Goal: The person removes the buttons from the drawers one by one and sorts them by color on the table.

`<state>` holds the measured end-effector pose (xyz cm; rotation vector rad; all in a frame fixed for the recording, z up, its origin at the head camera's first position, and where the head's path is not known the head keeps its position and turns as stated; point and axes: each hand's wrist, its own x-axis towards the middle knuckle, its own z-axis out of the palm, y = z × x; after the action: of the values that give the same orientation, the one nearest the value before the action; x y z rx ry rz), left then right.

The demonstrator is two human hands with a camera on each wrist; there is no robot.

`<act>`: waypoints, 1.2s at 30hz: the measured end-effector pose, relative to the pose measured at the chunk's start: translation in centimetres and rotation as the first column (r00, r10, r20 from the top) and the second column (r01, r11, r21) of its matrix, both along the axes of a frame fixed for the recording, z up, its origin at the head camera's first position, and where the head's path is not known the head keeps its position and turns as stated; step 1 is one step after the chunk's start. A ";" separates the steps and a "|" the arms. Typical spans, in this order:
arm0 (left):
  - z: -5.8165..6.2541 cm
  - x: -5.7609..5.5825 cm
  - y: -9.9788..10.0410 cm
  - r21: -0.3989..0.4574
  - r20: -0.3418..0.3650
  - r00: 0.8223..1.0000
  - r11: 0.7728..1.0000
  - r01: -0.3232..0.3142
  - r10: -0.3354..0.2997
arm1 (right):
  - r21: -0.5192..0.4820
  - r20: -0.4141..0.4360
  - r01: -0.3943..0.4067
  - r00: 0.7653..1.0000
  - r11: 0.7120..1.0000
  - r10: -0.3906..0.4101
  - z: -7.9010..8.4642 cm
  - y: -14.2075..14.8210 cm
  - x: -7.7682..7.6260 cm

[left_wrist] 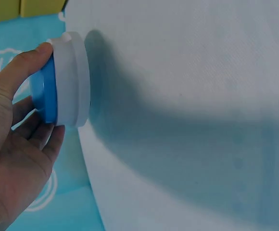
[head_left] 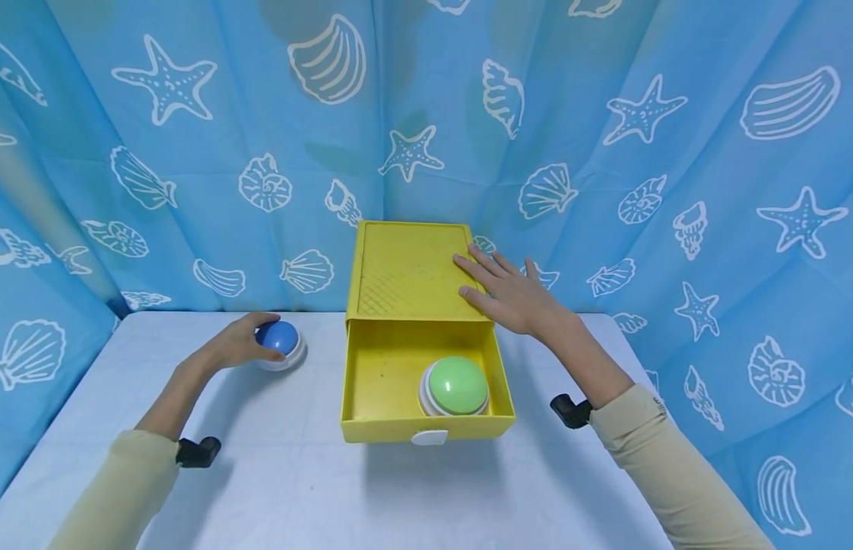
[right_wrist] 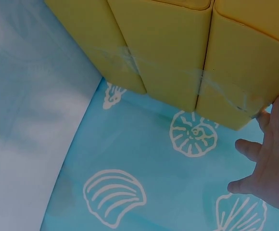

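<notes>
My left hand (head_left: pixel 235 341) grips a blue domed push button with a white round base (head_left: pixel 279 336), at the left of the table. Thumb and fingers close round its sides in the left wrist view, the base (left_wrist: pixel 73 82) facing the tabletop; whether it touches the cloth I cannot tell. A yellow drawer box (head_left: pixel 412 260) stands at the centre back, its drawer (head_left: pixel 374 431) pulled out. Inside the drawer's front right corner sits a green domed button (head_left: pixel 459 384) with a white base. My right hand (head_left: pixel 518 298), fingers spread and straight, rests at the box's top right edge.
A white cloth (head_left: pixel 282 489) covers the table. Blue curtains (head_left: pixel 426 99) with white shell and starfish prints hang behind and at both sides, close to the box's back. The drawer's front carries a small white handle (head_left: pixel 429 438).
</notes>
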<state>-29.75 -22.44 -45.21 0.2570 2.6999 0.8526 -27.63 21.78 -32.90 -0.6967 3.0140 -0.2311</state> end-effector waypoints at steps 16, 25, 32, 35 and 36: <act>-1.5 0.2 -2.3 0.004 0.041 0.996 0.997 -0.073 0.073 | -0.015 0.001 -0.010 1.000 1.000 0.010 -0.1 -0.1 -0.1; -1.6 0.0 -2.2 0.001 0.061 0.995 0.997 -0.079 0.079 | -0.019 0.011 -0.006 1.000 1.000 0.006 0.0 0.0 0.0; -1.3 0.3 -2.3 0.023 0.033 0.997 0.997 -0.076 0.075 | -0.020 0.013 -0.008 1.000 1.000 0.008 0.0 0.1 0.0; -0.9 0.5 -2.2 0.058 -0.017 0.998 0.997 -0.060 0.061 | -0.018 0.007 -0.008 1.000 1.000 0.008 0.0 0.1 0.1; -0.6 0.7 -2.1 0.073 -0.034 0.998 0.996 -0.054 0.057 | -0.015 0.007 -0.007 1.000 1.000 0.007 0.0 0.1 0.1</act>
<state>-29.05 -24.58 -45.84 0.2165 2.7247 0.9719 -27.52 21.90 -32.86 -0.7062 3.0054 -0.2561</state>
